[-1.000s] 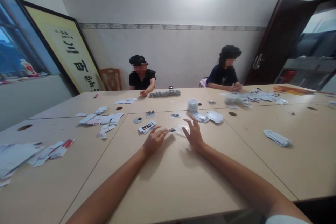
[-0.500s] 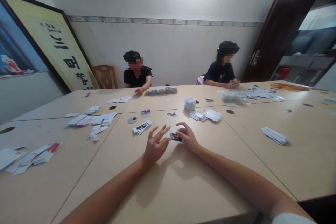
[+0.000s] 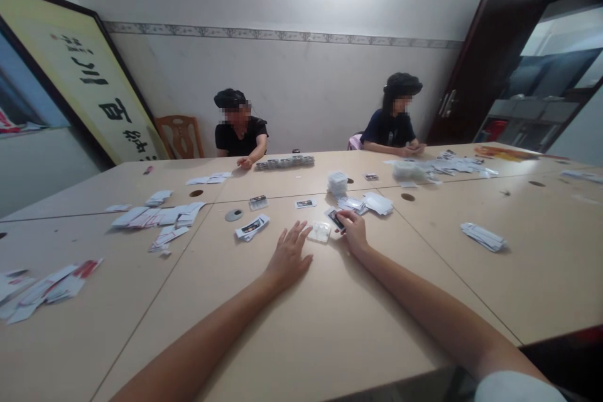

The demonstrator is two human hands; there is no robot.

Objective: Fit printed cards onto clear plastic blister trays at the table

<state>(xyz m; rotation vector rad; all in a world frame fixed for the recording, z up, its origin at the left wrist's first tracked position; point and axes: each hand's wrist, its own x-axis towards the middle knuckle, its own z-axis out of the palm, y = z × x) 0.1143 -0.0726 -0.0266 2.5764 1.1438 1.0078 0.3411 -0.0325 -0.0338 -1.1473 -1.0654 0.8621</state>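
My right hand (image 3: 354,230) pinches a small printed card (image 3: 335,218) with a dark picture, held just above the table. Left of that hand lies a clear, flat plastic case (image 3: 320,232). My left hand (image 3: 288,257) rests open over the table, its fingertips close to the case's left edge. Farther left is a small pile of similar printed cards (image 3: 252,227). One more printed card (image 3: 306,203) lies beyond the case. Behind my right hand sit white paper packets (image 3: 378,203) and a stack of clear cases (image 3: 337,183).
Folded white papers (image 3: 160,217) spread over the table's left side. A bundle of white strips (image 3: 483,237) lies at the right. Two people sit across the table, one behind a row of filled cases (image 3: 285,162). A grey disc (image 3: 233,215) lies left of centre.
My right hand has moved right with the card, away from the clear case, which now lies uncovered on the table. My left hand has lowered and its fingers have flattened.
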